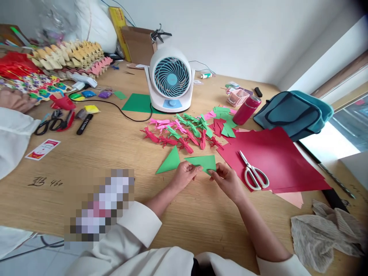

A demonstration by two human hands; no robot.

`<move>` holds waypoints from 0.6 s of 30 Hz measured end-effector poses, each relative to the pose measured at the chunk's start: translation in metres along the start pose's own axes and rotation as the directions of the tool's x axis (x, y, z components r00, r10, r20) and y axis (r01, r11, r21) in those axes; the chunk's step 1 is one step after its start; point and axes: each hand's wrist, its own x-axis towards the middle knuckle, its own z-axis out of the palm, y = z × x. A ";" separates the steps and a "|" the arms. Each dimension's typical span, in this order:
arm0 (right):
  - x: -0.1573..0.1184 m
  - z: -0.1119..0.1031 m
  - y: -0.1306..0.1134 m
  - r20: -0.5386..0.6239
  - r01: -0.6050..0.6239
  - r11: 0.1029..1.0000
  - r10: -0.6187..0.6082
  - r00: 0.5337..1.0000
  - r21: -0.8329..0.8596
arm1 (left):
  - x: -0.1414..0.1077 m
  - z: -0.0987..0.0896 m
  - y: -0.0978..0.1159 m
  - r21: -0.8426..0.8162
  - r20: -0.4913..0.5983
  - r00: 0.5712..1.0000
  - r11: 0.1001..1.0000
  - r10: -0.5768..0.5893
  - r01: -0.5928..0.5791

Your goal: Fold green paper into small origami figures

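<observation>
Between both hands is a small green sheet of paper, raised a little over the table. My left hand pinches its lower left part with thumb and fingers. At its lower right corner my right hand grips the edge between thumb and forefinger. A green paper triangle lies just left of the sheet. Beyond the hands spread several folded pink, green and red paper figures. White-handled scissors rest right of my right hand, on large red paper sheets.
A white fan stands behind the figures. At right are a red bottle, a teal bag and a crumpled cloth. Black scissors and a marker lie left, near another person's hand.
</observation>
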 end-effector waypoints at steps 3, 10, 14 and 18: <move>-0.005 -0.007 0.015 -0.061 0.051 0.996 -0.056 0.997 -0.078 | 0.002 -0.003 0.000 -0.047 -0.079 0.997 0.998 0.025 -0.028; -0.014 -0.019 0.032 -0.193 0.178 0.974 -0.203 0.960 -0.137 | -0.001 -0.009 0.006 -0.105 -0.010 0.992 0.987 0.122 -0.123; -0.016 -0.019 0.026 -0.225 0.320 0.923 -0.365 0.904 -0.213 | -0.006 -0.008 0.012 -0.152 0.122 0.992 0.988 0.037 -0.018; -0.020 -0.019 0.025 -0.185 0.410 0.881 -0.455 0.871 -0.236 | -0.009 -0.007 0.011 -0.168 0.205 0.979 0.985 0.005 0.030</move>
